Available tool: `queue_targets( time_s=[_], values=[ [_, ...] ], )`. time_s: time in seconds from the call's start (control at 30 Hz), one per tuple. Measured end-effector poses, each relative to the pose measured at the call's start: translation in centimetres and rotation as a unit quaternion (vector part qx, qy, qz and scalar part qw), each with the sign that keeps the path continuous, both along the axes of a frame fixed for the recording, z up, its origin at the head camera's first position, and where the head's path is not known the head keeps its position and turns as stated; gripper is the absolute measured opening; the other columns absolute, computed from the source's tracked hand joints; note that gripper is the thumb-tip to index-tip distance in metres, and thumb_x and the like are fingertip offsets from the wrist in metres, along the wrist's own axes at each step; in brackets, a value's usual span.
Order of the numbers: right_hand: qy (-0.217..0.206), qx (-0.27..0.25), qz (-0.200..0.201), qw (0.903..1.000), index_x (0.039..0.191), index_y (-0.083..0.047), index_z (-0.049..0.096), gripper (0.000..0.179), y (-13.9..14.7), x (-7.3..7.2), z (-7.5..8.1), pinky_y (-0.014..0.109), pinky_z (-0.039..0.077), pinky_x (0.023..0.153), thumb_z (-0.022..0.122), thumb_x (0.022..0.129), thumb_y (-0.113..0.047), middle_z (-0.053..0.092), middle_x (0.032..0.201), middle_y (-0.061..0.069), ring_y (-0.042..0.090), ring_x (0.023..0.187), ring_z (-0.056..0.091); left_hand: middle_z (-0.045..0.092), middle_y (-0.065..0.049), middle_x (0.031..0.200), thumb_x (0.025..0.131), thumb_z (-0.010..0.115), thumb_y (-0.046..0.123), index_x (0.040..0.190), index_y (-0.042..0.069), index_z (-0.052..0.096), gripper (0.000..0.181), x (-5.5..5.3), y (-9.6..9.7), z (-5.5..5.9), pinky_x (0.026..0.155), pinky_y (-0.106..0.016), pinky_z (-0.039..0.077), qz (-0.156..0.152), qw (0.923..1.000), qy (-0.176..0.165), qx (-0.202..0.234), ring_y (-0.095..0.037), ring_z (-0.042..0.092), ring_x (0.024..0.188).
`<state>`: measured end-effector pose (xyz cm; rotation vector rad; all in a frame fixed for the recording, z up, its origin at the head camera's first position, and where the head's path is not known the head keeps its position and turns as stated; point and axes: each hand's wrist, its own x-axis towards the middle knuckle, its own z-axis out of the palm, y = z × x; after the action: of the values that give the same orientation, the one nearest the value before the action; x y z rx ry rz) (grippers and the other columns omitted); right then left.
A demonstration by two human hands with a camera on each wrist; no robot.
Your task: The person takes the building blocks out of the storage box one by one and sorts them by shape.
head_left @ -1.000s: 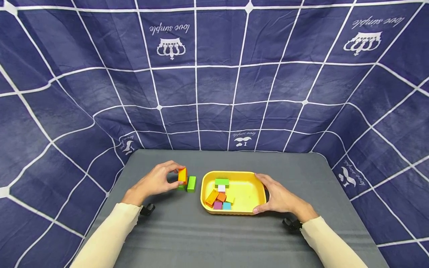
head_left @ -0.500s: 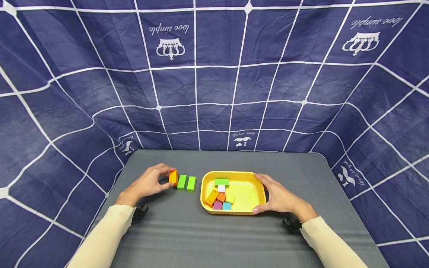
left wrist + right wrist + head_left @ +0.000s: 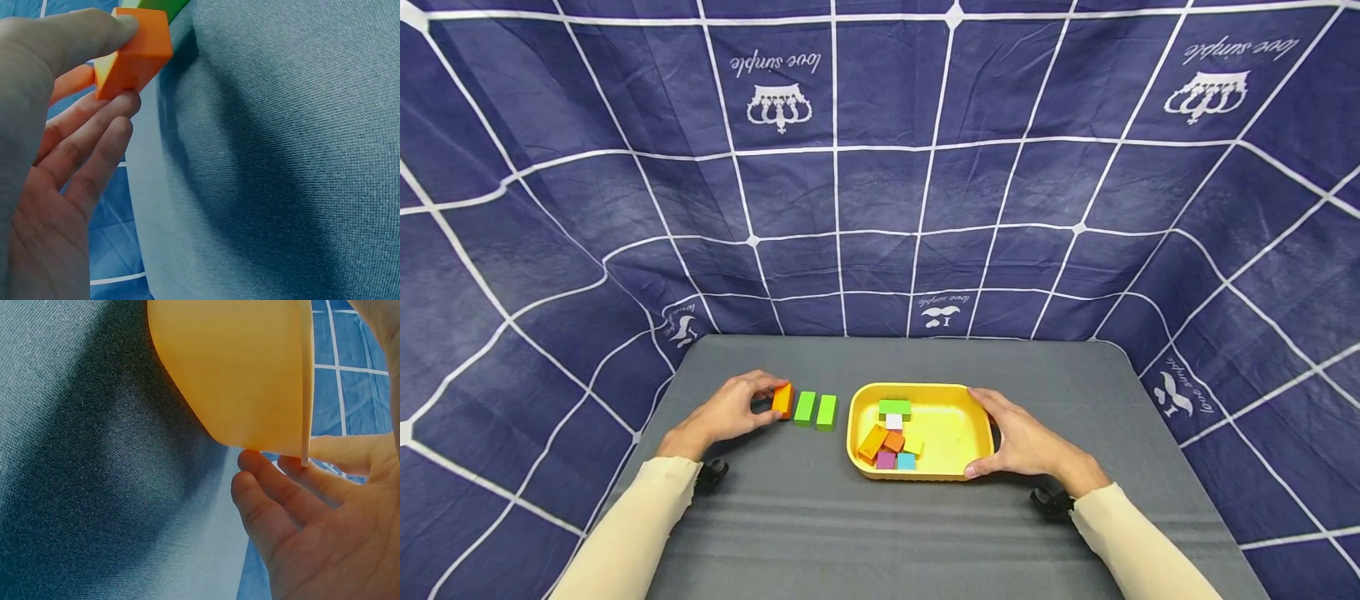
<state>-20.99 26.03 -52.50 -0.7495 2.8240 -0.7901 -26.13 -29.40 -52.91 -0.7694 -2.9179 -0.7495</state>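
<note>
Green blocks (image 3: 805, 408), two, lie between one orange block (image 3: 783, 402) the left hand (image 3: 727, 411) pinches and one tray (image 3: 951, 429) the right hand (image 3: 1024, 439) grips.

Two hands (image 3: 722, 412) (image 3: 1032, 442), one tray (image 3: 955, 427), three green blocks (image 3: 805, 407) and at least seven other blocks (image 3: 783, 402) are visible.

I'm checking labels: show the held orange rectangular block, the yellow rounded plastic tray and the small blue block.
Held orange rectangular block (image 3: 783, 401): head view, exposed face.
Yellow rounded plastic tray (image 3: 955, 425): head view, bare floor.
Small blue block (image 3: 906, 461): head view, exposed face.
</note>
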Motion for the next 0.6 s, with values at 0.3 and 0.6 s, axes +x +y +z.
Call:
queue_targets(
  time_s=[0.3, 0.6],
  values=[
    [-0.009, -0.003, -0.002, 1.0, 0.179, -0.002, 0.041, 0.141, -0.13, -0.03, 0.17, 0.07, 0.049, 0.131, 0.107, 0.073, -0.066, 0.051, 0.178, 0.021, 0.046, 0.159, 0.058, 0.081, -0.015, 0.137, 0.095, 0.096, 0.008, 0.147, 0.002, 0.078, 0.055, -0.29, -0.18, -0.72, 0.106, -0.055, 0.068, -0.019, 0.9996, -0.01, 0.016, -0.029, 0.082, 0.115],
    [-0.005, -0.004, -0.003, 1.0, 0.178, -0.002, 0.041, 0.139, -0.07, 0.06, 0.1, 0.07, 0.05, 0.13, 0.108, 0.073, -0.063, 0.052, 0.177, 0.022, 0.047, 0.159, 0.059, 0.08, -0.015, 0.14, 0.097, 0.095, 0.01, 0.148, 0.003, 0.077, 0.054, -0.32, -0.28, -1.04, 0.108, -0.053, 0.068, -0.024, 0.9993, -0.026, 0.009, -0.029, 0.082, 0.12]
  ],
)
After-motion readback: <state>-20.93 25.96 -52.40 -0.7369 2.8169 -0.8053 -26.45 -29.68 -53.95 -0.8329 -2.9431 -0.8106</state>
